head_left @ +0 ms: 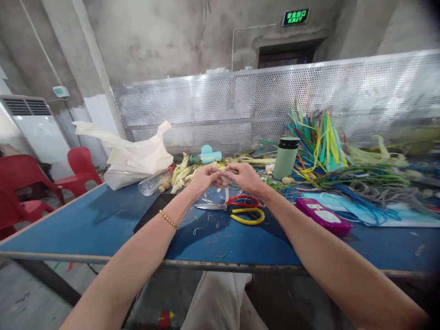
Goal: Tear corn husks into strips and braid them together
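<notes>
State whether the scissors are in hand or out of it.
Out of hand: the scissors lie on the blue table, while the left hand and right hand are close together beyond them, gripping neither handle.

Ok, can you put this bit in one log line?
left hand and right hand: close together | pale strip: hanging between them | scissors: on blue table
</notes>
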{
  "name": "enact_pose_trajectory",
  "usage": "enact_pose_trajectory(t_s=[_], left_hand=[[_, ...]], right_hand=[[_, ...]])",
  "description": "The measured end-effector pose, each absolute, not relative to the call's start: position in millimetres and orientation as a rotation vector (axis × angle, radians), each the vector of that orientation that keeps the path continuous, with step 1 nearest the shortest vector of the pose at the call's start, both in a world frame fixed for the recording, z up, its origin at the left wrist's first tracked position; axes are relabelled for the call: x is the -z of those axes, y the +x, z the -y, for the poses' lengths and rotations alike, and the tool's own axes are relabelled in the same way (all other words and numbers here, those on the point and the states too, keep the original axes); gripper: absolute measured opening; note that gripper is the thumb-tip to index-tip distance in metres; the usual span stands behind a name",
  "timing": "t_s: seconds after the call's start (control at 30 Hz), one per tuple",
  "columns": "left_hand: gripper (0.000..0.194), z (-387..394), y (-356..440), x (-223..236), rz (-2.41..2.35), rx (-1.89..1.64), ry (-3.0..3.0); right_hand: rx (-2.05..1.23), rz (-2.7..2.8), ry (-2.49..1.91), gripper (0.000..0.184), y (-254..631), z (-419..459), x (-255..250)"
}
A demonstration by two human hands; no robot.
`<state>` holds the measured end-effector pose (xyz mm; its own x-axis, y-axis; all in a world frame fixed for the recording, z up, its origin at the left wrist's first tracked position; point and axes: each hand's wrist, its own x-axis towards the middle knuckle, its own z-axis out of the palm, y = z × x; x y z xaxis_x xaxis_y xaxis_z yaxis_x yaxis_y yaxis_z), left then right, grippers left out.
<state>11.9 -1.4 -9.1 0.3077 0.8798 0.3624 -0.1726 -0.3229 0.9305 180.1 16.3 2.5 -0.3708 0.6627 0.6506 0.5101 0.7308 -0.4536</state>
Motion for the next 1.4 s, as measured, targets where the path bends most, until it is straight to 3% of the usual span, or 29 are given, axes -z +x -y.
enact_pose_trajectory(t_s=[0.53,1.17,1.3,1.4], left_hand=[[0.011,0,5,0,-0.904,-1.424,1.458],[0.019,-6,-4,-1,-1.100,-1.549,1.572],[0.006,-8,-4,0,-1.369,-1.576,1.856],[0.021,-5,-1,-2,-1.263,-1.605,2.013]], right_hand=[[-0.197,1.969,-0.912,0.025,187,-17,-9],[-0.384,1.834,-0.871,0.022,183,-12,-12],[-0.352,1.878,-0.855,0.022,184,-16,-9],[-0.325,1.922,-0.870,0.022,183,-17,-5]])
